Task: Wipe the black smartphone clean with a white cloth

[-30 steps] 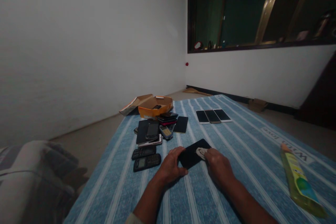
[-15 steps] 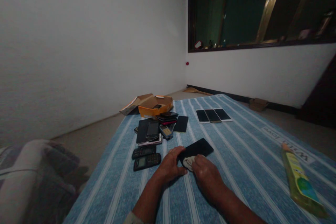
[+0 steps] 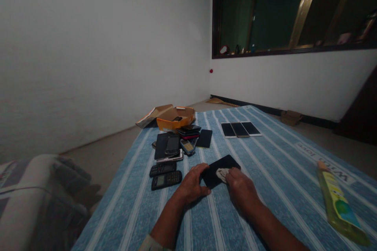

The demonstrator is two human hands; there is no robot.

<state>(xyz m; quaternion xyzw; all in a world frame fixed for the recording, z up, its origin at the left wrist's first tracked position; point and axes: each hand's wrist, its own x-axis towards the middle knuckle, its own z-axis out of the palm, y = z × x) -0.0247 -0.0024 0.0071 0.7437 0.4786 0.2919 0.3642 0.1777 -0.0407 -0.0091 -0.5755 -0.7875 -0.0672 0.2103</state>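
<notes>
A black smartphone (image 3: 221, 164) lies screen up on the blue striped cloth (image 3: 273, 164). My left hand (image 3: 193, 184) grips its near left edge with curled fingers and holds it down. My right hand (image 3: 240, 186) presses a small pale wipe (image 3: 221, 173) onto the middle of the screen, fingers closed over it.
A pile of phones (image 3: 176, 145) and two black keypad phones (image 3: 165, 174) lie to the left. An orange box (image 3: 176, 118) stands behind them. Three smartphones (image 3: 240, 129) lie in a row farther back. A yellow-green packet (image 3: 337, 200) rests at right.
My right hand has slid the wipe along the screen: from the far part to the near end, then back toward the middle. The left hand has stayed on the phone's edge.
</notes>
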